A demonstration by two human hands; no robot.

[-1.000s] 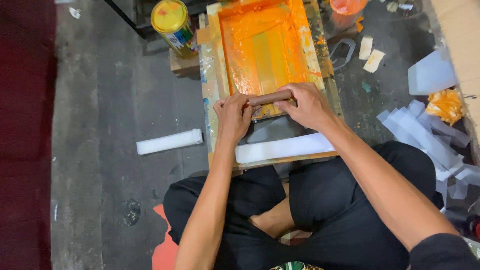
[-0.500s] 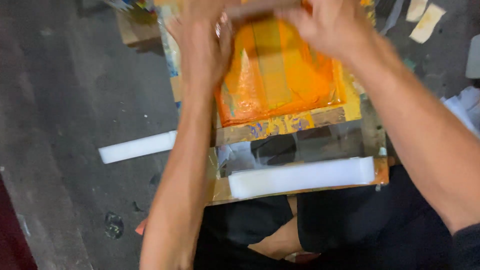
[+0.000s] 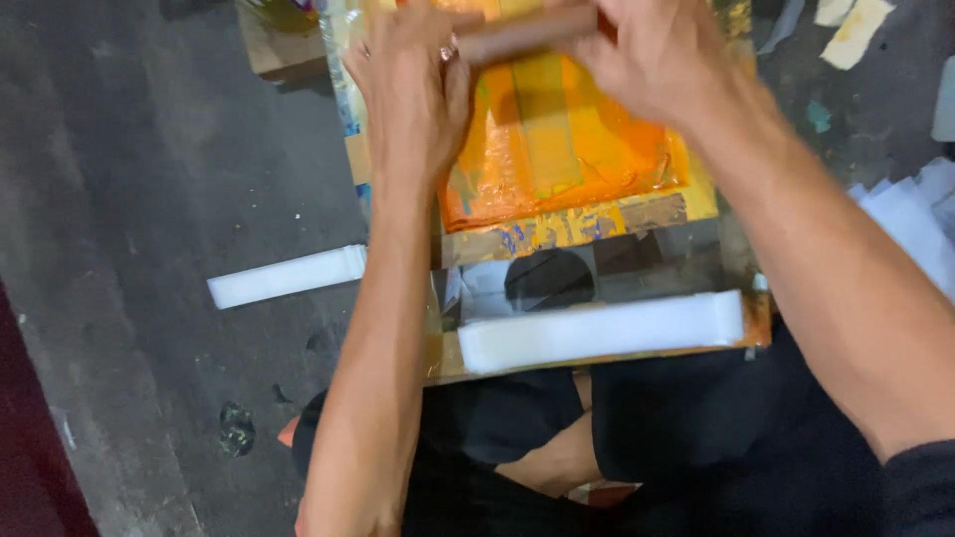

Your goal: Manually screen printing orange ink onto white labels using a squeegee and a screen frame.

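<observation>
Both my hands grip a brown wooden squeegee handle (image 3: 522, 35) at the top of the view. My left hand (image 3: 413, 85) holds its left end and my right hand (image 3: 662, 60) its right end. Under them lies a screen-printing frame (image 3: 557, 229) coated with orange ink (image 3: 557, 159), its near border taped and smeared yellow. A white stack of strips (image 3: 597, 330) lies along the frame's near edge, just above my crossed legs in black clothing (image 3: 696, 438).
A second white stack of strips (image 3: 286, 275) lies on the dark concrete floor (image 3: 149, 169) to the left. White sheets (image 3: 910, 224) sit at the right edge, and tape scraps (image 3: 856, 30) at the top right. A wooden block (image 3: 284, 45) is at top left.
My hands and the squeegee have moved away from me up the orange screen, from its near edge to its far part. The camera has moved closer, cropping the frame's top.
</observation>
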